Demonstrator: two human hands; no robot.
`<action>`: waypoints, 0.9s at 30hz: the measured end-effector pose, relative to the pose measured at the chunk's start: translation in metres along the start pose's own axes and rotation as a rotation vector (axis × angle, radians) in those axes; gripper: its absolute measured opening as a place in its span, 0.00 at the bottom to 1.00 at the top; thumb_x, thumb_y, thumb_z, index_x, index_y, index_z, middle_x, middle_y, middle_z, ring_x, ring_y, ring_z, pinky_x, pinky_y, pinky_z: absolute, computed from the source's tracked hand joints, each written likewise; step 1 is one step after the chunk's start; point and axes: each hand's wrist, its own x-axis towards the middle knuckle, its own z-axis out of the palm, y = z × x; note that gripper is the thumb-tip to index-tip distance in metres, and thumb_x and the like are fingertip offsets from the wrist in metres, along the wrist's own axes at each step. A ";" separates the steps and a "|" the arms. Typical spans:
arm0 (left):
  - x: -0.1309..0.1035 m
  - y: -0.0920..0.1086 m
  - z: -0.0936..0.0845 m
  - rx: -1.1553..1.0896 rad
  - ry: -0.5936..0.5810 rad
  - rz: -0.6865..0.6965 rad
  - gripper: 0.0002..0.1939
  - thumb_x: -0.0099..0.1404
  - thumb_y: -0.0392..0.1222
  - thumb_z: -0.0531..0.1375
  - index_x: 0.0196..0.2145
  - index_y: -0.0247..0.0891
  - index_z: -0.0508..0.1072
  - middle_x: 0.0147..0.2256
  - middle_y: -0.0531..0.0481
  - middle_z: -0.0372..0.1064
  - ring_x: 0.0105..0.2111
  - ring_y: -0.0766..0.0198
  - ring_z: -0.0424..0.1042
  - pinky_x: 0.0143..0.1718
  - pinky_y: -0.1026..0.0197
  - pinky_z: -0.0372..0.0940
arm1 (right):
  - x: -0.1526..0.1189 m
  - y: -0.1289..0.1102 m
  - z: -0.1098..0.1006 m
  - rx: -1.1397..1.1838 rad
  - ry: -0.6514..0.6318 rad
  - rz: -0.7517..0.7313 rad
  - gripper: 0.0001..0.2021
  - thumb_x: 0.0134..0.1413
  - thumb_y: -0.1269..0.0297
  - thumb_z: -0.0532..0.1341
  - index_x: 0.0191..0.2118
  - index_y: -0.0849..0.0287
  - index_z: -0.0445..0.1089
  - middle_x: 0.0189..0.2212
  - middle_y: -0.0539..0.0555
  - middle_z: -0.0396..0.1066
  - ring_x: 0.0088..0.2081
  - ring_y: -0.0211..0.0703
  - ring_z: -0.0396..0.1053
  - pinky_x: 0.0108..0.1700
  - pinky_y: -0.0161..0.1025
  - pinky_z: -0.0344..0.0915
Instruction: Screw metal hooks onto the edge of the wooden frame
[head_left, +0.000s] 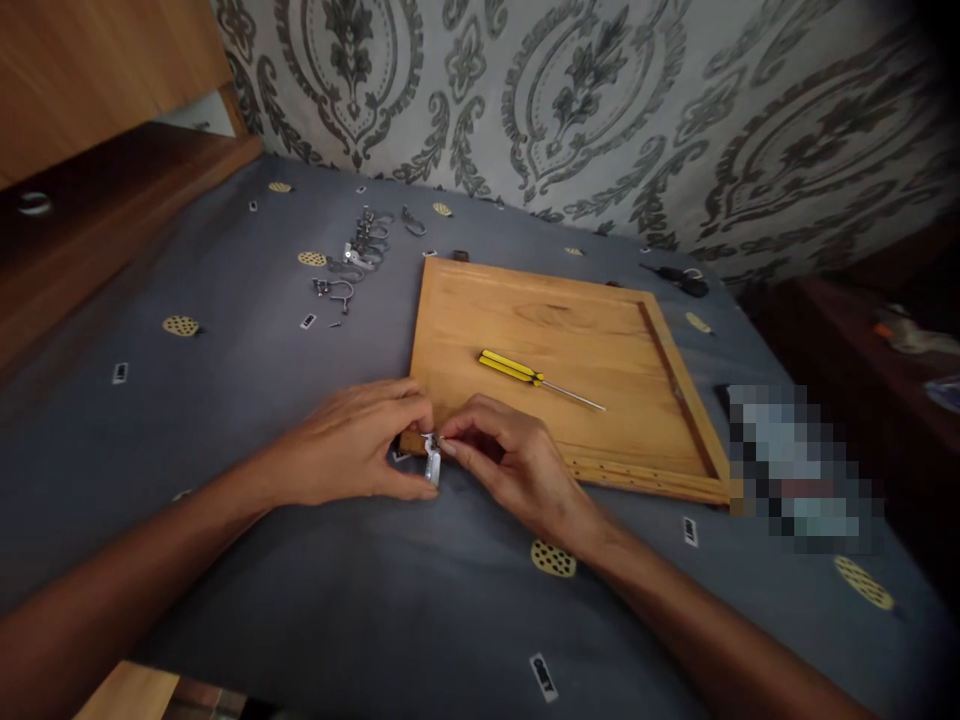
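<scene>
At the near left corner of a framed wooden panel [540,320], my left hand [356,440] grips a small shiny metal bracket [433,468] between thumb and fingers. The bracket stands against the panel's edge. My right hand [514,455] is closed in a pinch right beside it, the fingertips at the bracket's upper part. What the pinch holds is too small to make out. A screwdriver [514,368] with a yellow and black handle lies on the panel, its shaft pointing right. Several small holes show along the panel's near edge.
Several metal brackets [367,235] lie grouped on the grey patterned cloth [247,400], with a loose screw [335,323] nearby. Black keys [682,280] rest beyond the panel's far right corner. A blurred-out object [802,470] sits at the right. Behind rises a patterned wall [465,100].
</scene>
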 end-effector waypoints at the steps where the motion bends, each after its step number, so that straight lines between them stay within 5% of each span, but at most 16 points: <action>1: 0.000 0.000 0.000 0.002 -0.005 -0.008 0.16 0.58 0.47 0.72 0.35 0.40 0.69 0.36 0.56 0.66 0.36 0.63 0.68 0.36 0.62 0.58 | 0.001 0.000 0.000 -0.002 -0.003 0.006 0.04 0.64 0.70 0.63 0.37 0.60 0.74 0.30 0.51 0.73 0.31 0.35 0.70 0.33 0.33 0.65; 27: 0.001 0.004 -0.001 0.009 -0.040 -0.060 0.17 0.58 0.44 0.72 0.34 0.39 0.67 0.36 0.56 0.64 0.35 0.63 0.65 0.35 0.62 0.55 | 0.007 -0.001 0.000 0.091 -0.034 0.106 0.07 0.64 0.64 0.63 0.36 0.60 0.75 0.30 0.52 0.74 0.31 0.36 0.70 0.33 0.35 0.66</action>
